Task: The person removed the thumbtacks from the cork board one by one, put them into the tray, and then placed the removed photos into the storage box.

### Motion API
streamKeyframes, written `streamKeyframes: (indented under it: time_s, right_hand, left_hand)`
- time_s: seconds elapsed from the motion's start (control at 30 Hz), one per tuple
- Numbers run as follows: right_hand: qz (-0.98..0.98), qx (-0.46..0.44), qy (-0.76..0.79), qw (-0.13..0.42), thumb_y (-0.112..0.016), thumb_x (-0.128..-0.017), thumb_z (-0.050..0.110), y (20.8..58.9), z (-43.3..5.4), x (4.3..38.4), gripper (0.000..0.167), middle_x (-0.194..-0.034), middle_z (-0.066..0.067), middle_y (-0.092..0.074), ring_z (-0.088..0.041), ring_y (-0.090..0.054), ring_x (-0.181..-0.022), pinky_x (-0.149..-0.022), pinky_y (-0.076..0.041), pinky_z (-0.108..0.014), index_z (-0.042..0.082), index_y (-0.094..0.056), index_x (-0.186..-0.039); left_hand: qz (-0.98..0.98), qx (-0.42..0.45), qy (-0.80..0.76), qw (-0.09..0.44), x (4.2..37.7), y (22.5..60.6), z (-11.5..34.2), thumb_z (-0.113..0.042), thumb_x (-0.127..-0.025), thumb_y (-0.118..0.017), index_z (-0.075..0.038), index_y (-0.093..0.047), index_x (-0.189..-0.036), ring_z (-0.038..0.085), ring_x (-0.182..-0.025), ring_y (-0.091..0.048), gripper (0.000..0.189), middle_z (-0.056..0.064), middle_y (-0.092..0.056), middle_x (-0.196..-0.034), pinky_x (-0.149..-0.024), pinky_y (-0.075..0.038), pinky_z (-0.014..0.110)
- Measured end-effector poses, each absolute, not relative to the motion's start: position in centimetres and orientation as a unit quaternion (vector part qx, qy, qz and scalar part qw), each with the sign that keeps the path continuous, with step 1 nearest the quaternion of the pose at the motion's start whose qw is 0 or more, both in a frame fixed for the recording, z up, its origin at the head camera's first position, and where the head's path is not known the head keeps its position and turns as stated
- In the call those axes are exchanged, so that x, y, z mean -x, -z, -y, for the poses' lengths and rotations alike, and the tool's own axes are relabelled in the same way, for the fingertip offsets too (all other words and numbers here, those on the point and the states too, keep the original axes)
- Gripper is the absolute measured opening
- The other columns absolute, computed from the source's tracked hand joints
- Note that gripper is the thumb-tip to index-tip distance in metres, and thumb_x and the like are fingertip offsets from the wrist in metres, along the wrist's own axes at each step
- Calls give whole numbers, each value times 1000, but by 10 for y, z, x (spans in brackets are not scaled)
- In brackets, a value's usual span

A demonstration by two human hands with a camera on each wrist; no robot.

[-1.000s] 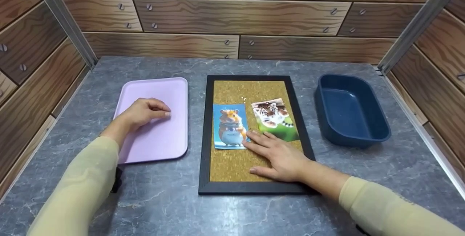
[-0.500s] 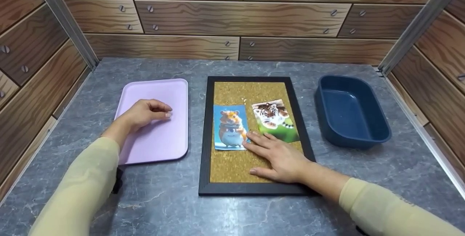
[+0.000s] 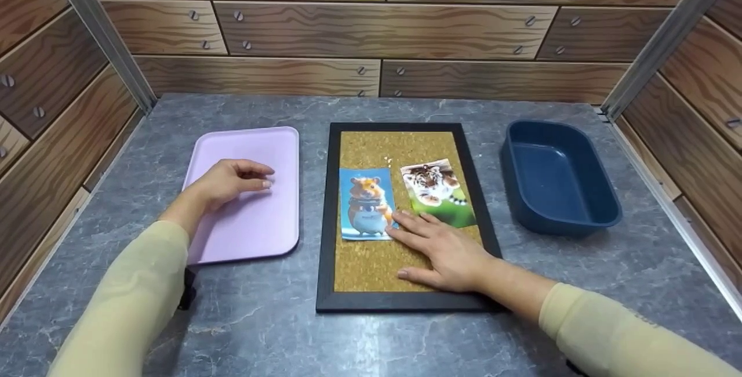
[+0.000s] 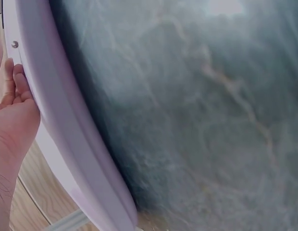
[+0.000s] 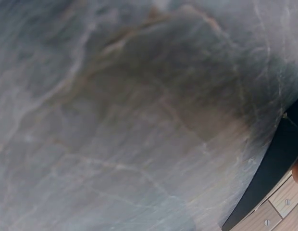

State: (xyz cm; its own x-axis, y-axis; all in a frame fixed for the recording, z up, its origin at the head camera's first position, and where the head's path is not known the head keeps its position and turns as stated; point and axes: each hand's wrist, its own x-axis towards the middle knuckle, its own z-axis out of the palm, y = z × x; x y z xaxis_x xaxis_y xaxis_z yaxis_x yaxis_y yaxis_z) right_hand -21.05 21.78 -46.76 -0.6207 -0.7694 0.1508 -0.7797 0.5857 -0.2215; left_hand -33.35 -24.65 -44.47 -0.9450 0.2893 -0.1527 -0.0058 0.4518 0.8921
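My left hand (image 3: 229,184) hovers over or rests on the lilac tray (image 3: 249,232), its fingers loosely bent. A gap shows between thumb and forefinger, and I see nothing held. The left wrist view shows this hand (image 4: 17,113) beside the tray's rim, near a small shiny round thing (image 4: 15,44). With spread fingers, my right hand (image 3: 449,252) lies flat on the black-framed cork board (image 3: 371,267). Its fingertips touch the lower right edge of a hamster picture (image 3: 368,206). A tiger cub picture (image 3: 437,194) lies tilted just beyond the hand.
Small white bits (image 3: 388,161) sit on the cork between the pictures. A deep navy tub (image 3: 522,214) stands right of the board. Wood-patterned walls (image 3: 377,29) with metal corner posts enclose the grey marbled table (image 3: 255,330).
Both hands stay in nearly the same place; the left thumb and forefinger shift very slightly. The view itself shifts a little.
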Motion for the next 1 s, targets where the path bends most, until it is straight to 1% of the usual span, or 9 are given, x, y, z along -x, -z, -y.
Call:
streamKeyframes:
  time_s: [0.3,0.5,0.73,0.83,1.0]
  right_hand:
    - [891,-435,-131,21,-54,-105,64,468,-218,210,77,-172,-11,-30,-31,-30,-157,-124,-28,-56,16,-42,-165]
    - [889,-438,-131,27,-55,-105,63,469,-218,211,77,-172,-12,-31,-31,-31,-157,-124,-30,-57,15,-42,-164]
    - [892,-434,-128,18,-54,-105,63,467,-217,211,78,-173,-11,-29,-30,-29,-158,-125,-27,-55,17,-40,-165]
    - [892,-434,-127,16,-54,-105,63,467,-217,211,78,-173,-11,-29,-29,-28,-158,-126,-26,-55,17,-40,-165]
    - [892,-434,-126,20,-54,-105,63,467,-217,211,77,-172,-11,-30,-29,-28,-158,-126,-26,-55,16,-41,-165]
  left_hand:
    - [-842,-81,-513,145,333,438,246,-13,-96,-81,0,-69,-138,16,-112,-58,46,17,-67,-133,-92,-47,18]
    - [-847,-98,-505,132,332,430,243,-14,-96,-80,1,-69,-137,18,-113,-59,45,21,-67,-134,-92,-47,17]
    - [-843,-108,-511,127,331,422,239,-11,-97,-79,2,-69,-137,19,-116,-60,44,22,-66,-136,-93,-49,17]
    - [-838,-111,-520,123,331,421,237,-11,-97,-79,3,-68,-137,19,-115,-61,44,21,-66,-136,-92,-50,17]
    - [-830,-119,-530,124,330,415,229,-12,-96,-80,3,-69,-136,13,-108,-64,44,22,-67,-134,-90,-52,18]
